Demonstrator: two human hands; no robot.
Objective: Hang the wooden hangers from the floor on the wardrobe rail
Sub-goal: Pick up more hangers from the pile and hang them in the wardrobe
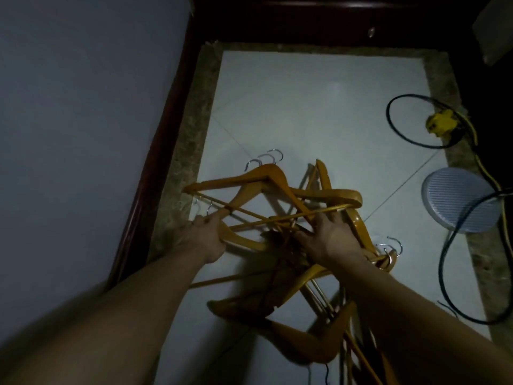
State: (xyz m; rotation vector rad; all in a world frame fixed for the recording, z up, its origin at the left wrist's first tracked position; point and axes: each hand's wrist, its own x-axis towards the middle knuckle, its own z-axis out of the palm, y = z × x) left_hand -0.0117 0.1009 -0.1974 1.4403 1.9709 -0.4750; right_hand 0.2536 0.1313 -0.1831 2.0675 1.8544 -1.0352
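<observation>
I am starting at the left: my left hand (198, 236) is gripping one hanger (244, 241), its fingers (205, 218) curled round the neck just below the hook, with the thumb underneath. That hanger is lying caught under the bars of the others. I judge the clean way is to lift it slowly out to the left, tilting it so its bar slides free and the whole heap is not dragged along.

The hangers (277, 187) are lying in a crossed pile on the floor (305, 107), between and beneath both sets of fingers, with several hooks (266, 158) pointing away beyond them.

Further right, my right hand (331, 238) is lying on top of the pile, fingers spread across the crossed bars. I cannot tell whether they are closing round a bar or only pressing on it. I would be using this hand to pin the heap down while the left one pulls. The wardrobe rail is not showing here.
</observation>
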